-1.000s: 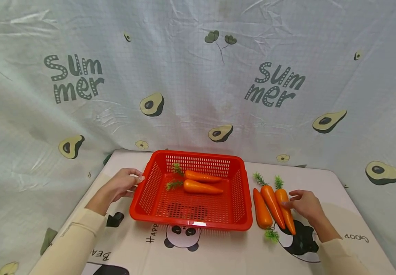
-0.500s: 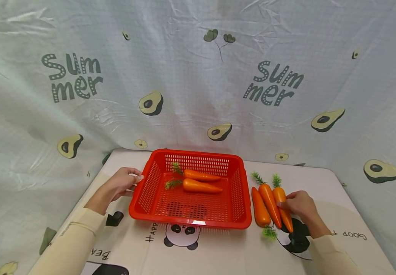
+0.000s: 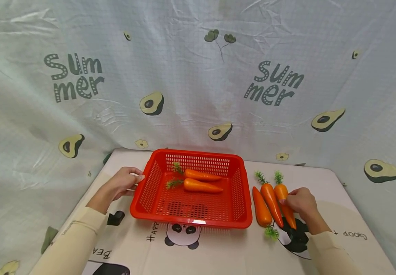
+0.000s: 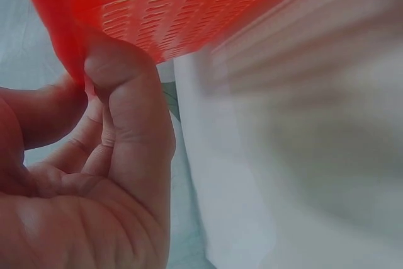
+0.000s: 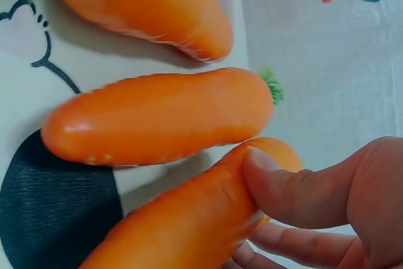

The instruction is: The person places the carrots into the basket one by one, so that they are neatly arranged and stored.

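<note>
My left hand [image 3: 121,184] pinches the left rim of a red plastic basket [image 3: 198,221]; in the left wrist view the thumb and index finger [image 4: 135,111] close on that rim. Two carrots lie in the basket, a rear carrot [image 3: 202,175] and a front carrot [image 3: 202,186], leafy ends to the left. On the right, my right hand [image 3: 301,202] grips the rightmost carrot [image 3: 282,191], thumb on its near face in the right wrist view. Beside it lie a middle carrot [image 3: 271,204] and a left carrot [image 3: 261,210], the latter with its greens toward me.
A white table [image 3: 225,254] printed with pandas and lettering carries everything. Behind it hangs a pale curtain [image 3: 191,76] with avocado and "summer" prints. The basket's right wall stands close to the loose carrots.
My right hand has moved left and closed its fingers around the rightmost carrot, which has shifted slightly. The left hand and basket look unchanged.
</note>
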Demonstrator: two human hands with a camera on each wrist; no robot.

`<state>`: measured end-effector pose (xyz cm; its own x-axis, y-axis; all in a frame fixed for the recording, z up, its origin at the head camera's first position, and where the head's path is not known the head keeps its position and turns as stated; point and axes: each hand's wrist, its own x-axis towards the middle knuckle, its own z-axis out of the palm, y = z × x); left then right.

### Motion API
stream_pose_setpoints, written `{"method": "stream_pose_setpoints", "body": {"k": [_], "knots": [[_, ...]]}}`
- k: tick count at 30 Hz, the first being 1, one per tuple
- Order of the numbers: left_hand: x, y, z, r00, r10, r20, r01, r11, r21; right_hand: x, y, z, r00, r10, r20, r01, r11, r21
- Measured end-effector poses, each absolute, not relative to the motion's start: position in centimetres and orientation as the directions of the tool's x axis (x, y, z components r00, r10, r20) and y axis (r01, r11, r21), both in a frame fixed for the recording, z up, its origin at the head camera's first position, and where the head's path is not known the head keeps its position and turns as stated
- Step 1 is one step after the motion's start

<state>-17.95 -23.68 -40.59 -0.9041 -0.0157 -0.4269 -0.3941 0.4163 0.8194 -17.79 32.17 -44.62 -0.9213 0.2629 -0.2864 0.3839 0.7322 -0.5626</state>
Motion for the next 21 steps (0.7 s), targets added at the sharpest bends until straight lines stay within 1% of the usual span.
{"method": "stream_pose_setpoints", "body": {"k": [10, 21], "knots": [[-17.8, -23.6, -40.5, -0.903, -0.014, -0.43, -0.396, 0.417, 0.818, -18.6, 32.4, -43.3, -0.924, 0.253, -0.286, 0.379, 0.693, -0.614], [-17.9, -23.6, -40.4, -0.904, -0.002, -0.428, -0.391, 0.406, 0.826, -19.5, 31.6, -41.4, -0.952, 0.172, -0.252, 0.299, 0.685, -0.664]]}}
